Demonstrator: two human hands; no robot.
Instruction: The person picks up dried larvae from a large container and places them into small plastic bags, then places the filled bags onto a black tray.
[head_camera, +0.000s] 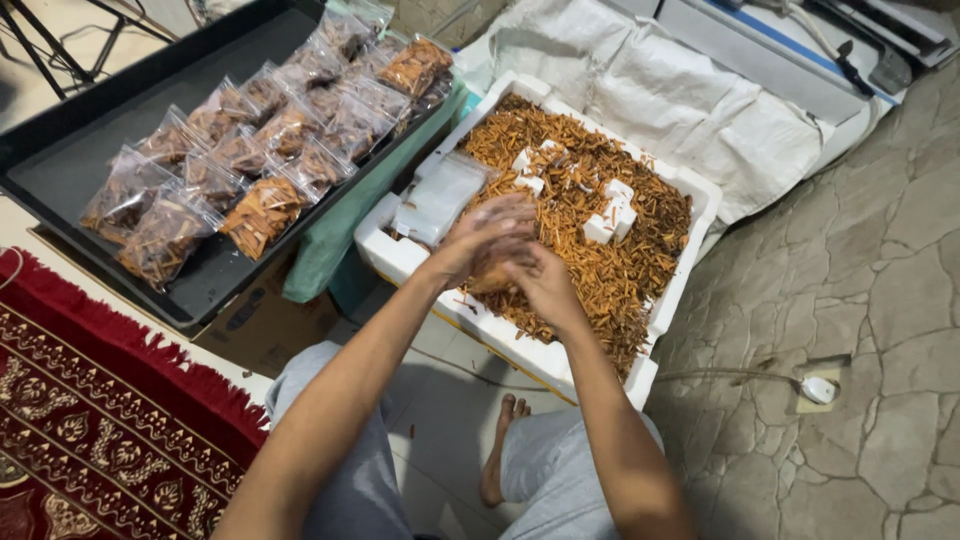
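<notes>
Bagging snack sticks over a white foam box.

Left hand and right hand pressed together around a small bag of sticks at the box's near edge — grip blurred, contents hard to tell. Already done: rows of filled bags on the black tray to the left. Left to do: plenty — box heaped with loose sticks, empty bags stacked at its corner.

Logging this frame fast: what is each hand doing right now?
Left hand: curled over a small bag of snack sticks, holding it.
Right hand: closed on the same bag.
</notes>
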